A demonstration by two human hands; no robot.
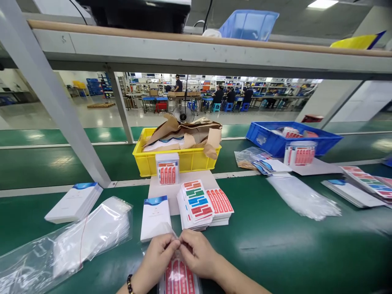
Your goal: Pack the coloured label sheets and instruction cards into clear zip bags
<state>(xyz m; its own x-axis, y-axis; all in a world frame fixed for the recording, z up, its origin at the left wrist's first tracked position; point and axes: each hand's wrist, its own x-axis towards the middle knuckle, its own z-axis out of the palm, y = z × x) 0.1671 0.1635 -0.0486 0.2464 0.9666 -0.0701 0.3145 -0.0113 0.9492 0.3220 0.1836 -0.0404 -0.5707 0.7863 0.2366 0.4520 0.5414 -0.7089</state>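
Both hands pinch the upper end of a clear plastic bag (180,281) with red-and-white printed label sheets inside, low at the front of the green table. My left hand (161,255) has thumb and finger closed on the bag's edge. My right hand (197,253) grips the same edge, its fingertips almost touching the left ones. Just beyond lies a stack of white booklets (155,214) with blue tops. Beside it stand a stack of multicoloured label sheets (196,202) and a stack of red label sheets (219,202).
A yellow bin (196,159) holding brown paper stands behind, with a packed label set (168,169) against it. To the left are more booklets (75,200) and clear bags (101,222). A blue bin (294,139) and loose bags (301,194) lie right. A shelf (196,53) crosses overhead.
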